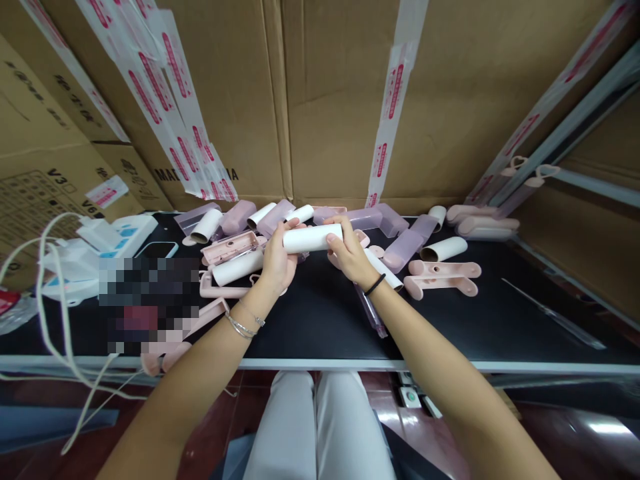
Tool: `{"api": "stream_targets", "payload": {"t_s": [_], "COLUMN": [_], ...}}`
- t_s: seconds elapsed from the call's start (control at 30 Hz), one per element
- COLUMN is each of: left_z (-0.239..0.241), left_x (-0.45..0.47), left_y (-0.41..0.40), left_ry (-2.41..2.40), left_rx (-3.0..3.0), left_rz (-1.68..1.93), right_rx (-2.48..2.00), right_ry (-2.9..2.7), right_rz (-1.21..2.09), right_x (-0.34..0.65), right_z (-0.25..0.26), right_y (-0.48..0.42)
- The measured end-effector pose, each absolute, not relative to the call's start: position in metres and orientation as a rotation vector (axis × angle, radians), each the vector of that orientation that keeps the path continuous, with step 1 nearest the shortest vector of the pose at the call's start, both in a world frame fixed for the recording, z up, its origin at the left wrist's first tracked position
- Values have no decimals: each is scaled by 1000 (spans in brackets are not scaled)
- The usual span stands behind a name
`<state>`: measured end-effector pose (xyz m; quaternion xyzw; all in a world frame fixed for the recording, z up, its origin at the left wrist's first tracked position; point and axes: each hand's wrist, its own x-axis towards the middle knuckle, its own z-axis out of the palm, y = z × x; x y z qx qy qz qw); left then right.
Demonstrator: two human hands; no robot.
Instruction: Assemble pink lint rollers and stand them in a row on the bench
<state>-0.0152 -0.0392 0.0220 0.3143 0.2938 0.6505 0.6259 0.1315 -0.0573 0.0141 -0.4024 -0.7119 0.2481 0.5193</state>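
Observation:
A white cardboard tube (311, 239) lies level across both hands, above the black table. My left hand (278, 260) is closed around its left end, and my right hand (349, 252) grips the right end with the thumb on top. Under and beside my left hand lie another white tube (239, 267) and a pink plastic holder (230, 248). Close to my right hand, a further white tube (384, 268) rests on the table, partly covered by the wrist. Clear purple plastic covers (411, 241) lie behind and to the right.
Pink brackets (443, 278) and a thin metal tool (555, 313) lie on the right. At left are a white power strip (125, 237), cables (55, 300) and a phone (157, 250). Cardboard (330, 100) walls the back; the table edge (320, 364) runs before my knees.

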Motion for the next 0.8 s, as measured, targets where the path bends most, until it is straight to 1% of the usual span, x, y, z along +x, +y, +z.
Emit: {"api": "stream_targets", "payload": {"t_s": [0.2, 0.33, 0.43, 0.53, 0.7, 0.8], "left_z": [22, 18, 13, 9, 8, 7], "left_x": [-15, -14, -12, -13, -18, -19], "left_y": [-39, -43, -44, -43, -47, -48], "left_ry": [654, 614, 599, 668, 739, 734], "left_rx": [726, 909, 1048, 1091, 1313, 1422], "left_rz": [1485, 1575, 1640, 1694, 1697, 1681], "right_rx": [-992, -998, -993, -1023, -1060, -1075], "right_ry": [-1686, -1649, -1598, -1525, -1338, -1256], "right_rz": [579, 495, 490, 574, 876, 938], "right_x": [131, 130, 129, 127, 121, 121], "right_z": [17, 20, 20, 19, 21, 23], "right_y": [-58, -60, -60, -59, -55, -53]}}
